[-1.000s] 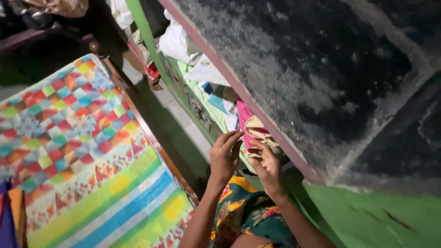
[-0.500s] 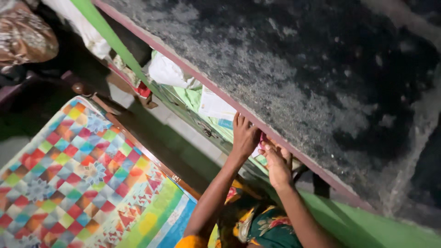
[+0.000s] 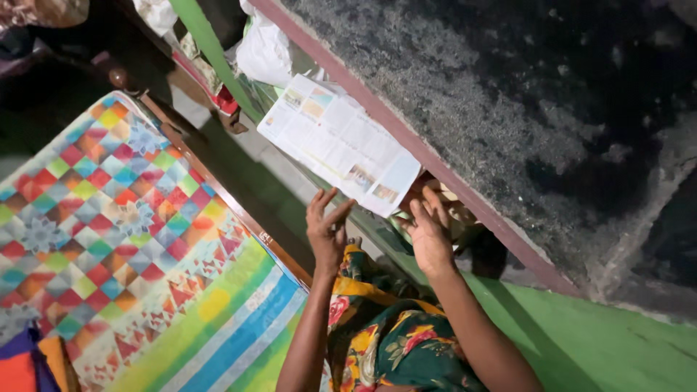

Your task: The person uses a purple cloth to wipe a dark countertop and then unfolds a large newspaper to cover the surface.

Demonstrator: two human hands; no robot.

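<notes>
Left hand (image 3: 328,231) fingers spread, empty, right hand (image 3: 430,236) open (fingertips near newspaper (image 3: 340,142))

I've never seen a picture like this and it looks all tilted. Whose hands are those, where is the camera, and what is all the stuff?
The camera sits on a person's head and looks down, so you see that person's own two arms. The left hand is open with fingers spread, just below a printed paper sheet that sticks out from under a dark stone shelf. It is not holding anything. The right hand is open too, reaching toward the gap under the shelf, where some cloth shows dimly. The sheet's lower corner lies between the two hands; I cannot tell whether a finger touches it. To the left is a bed with a colourful patchwork cover. The person wears flowered clothing, and the wall below the shelf is green.
</notes>
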